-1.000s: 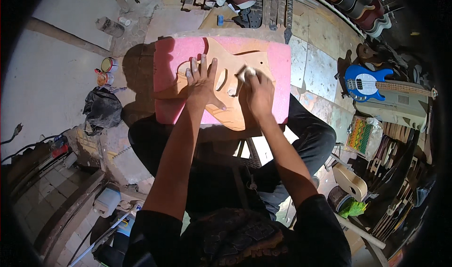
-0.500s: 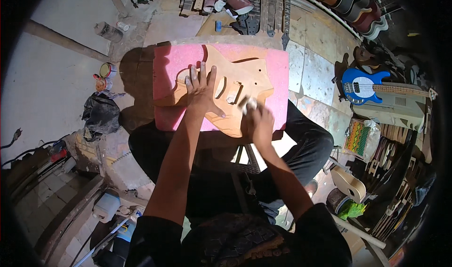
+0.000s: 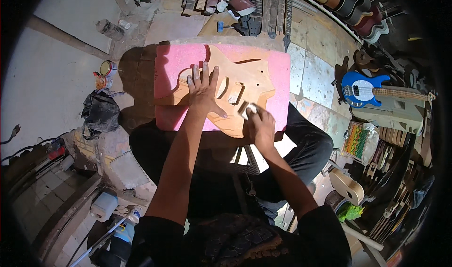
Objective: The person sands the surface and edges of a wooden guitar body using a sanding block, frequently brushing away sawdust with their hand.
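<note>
Since 1 second ago, the right hand (image 3: 260,125) has slid toward the near edge of the unfinished wooden guitar body (image 3: 238,90) on a pink foam pad (image 3: 172,62), fingers pinching a pale sanding piece (image 3: 249,109), while the left hand (image 3: 203,89) presses flat, likely mid-sanding, calling for steady strokes.

Bare tan wood guitar body (image 3: 235,85); pink foam pad (image 3: 174,64); blue-white bass (image 3: 365,89); zigzag multicolour packet (image 3: 356,141).

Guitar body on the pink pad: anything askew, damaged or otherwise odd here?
Nothing stands out. The unfinished guitar body lies flat on the pink pad, left hand spread on it, right hand pressing a small pale piece to its lower edge. No visible cracks or spills.
</note>
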`<state>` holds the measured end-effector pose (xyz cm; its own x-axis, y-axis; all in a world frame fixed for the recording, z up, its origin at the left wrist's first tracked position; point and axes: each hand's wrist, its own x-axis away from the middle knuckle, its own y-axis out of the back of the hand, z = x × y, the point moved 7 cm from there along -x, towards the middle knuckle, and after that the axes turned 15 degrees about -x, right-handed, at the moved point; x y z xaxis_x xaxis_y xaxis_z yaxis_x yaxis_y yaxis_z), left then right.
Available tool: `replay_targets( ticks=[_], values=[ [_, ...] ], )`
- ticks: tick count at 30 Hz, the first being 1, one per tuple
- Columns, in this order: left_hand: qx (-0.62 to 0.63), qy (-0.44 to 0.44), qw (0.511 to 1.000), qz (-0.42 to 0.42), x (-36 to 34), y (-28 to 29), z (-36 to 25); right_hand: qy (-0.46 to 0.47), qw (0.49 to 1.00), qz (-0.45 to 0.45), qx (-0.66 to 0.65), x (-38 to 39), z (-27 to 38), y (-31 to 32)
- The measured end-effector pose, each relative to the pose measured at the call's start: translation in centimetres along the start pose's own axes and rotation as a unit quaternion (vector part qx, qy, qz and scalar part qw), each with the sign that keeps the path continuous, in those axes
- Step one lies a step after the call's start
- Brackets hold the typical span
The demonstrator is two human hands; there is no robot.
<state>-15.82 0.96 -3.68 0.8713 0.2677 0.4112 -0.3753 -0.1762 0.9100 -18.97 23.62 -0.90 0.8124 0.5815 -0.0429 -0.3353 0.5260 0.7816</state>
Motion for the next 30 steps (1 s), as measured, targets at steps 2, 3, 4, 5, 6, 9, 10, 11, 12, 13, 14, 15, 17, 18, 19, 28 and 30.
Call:
replay_targets(
  ticks=[2,3,4,5,6,9,10,11,12,13,14,15,17,18,19,28,30],
  values=[
    [0.004,-0.005,1.0,-0.004,0.0,0.1,0.0,0.056,0.998,-0.02,0.022,-2.6,0.4,1.2],
    [0.009,-0.01,1.0,-0.006,-0.1,0.0,-0.2,0.078,0.995,-0.056,0.018,-4.6,-0.2,2.0],
    [0.014,-0.011,1.0,-0.008,-0.1,-0.3,-0.3,0.024,0.999,-0.048,0.005,-7.0,-0.1,2.7],
    [0.016,-0.013,1.0,-0.005,-0.2,-0.5,-0.6,-0.029,0.999,-0.042,-0.008,-8.6,0.2,3.4],
    [0.016,-0.015,1.0,-0.003,-0.2,-0.6,-0.7,0.027,0.998,-0.056,0.006,-8.3,1.0,4.0],
    [0.006,-0.005,1.0,0.001,-0.2,-0.4,-0.1,-0.026,0.999,0.014,0.045,-2.0,0.9,1.1],
    [0.003,0.001,1.0,0.004,0.0,-0.4,0.3,-0.125,0.982,0.014,-0.137,0.7,0.6,0.4],
    [0.004,0.001,1.0,0.002,0.0,-0.3,0.2,-0.153,0.965,0.003,-0.212,2.6,0.5,0.3],
    [0.004,0.001,1.0,0.001,0.0,-0.2,0.2,-0.15,0.964,0.005,-0.22,2.7,-0.2,0.1],
    [0.004,-0.004,1.0,-0.001,0.0,0.0,-0.1,-0.115,0.98,0.008,-0.164,1.4,-0.1,0.6],
    [0.003,-0.005,1.0,-0.001,0.0,0.1,0.1,-0.075,0.992,0.009,-0.102,-0.8,0.7,1.1],
    [0.003,-0.004,1.0,0.0,0.1,0.0,0.3,-0.003,1.0,-0.01,0.011,-3.6,2.2,2.0],
    [0.009,-0.017,1.0,-0.003,-0.3,-0.3,-0.9,-0.023,0.998,-0.054,-0.008,-7.2,0.0,3.6],
    [0.008,-0.017,1.0,-0.003,-0.2,-0.5,-0.7,-0.015,0.997,-0.07,-0.016,-7.7,0.3,4.0],
    [0.007,-0.017,1.0,-0.004,-0.4,-0.6,-0.6,-0.024,0.998,-0.049,-0.017,-6.9,0.5,3.6],
    [0.027,-0.009,0.999,-0.034,0.4,-0.4,0.6,-0.015,0.998,-0.026,-0.048,-4.2,1.3,1.8],
    [0.035,-0.024,0.998,-0.035,-0.2,-0.8,-0.8,-0.015,0.997,-0.063,-0.044,-6.9,-0.1,3.8]
  ],
)
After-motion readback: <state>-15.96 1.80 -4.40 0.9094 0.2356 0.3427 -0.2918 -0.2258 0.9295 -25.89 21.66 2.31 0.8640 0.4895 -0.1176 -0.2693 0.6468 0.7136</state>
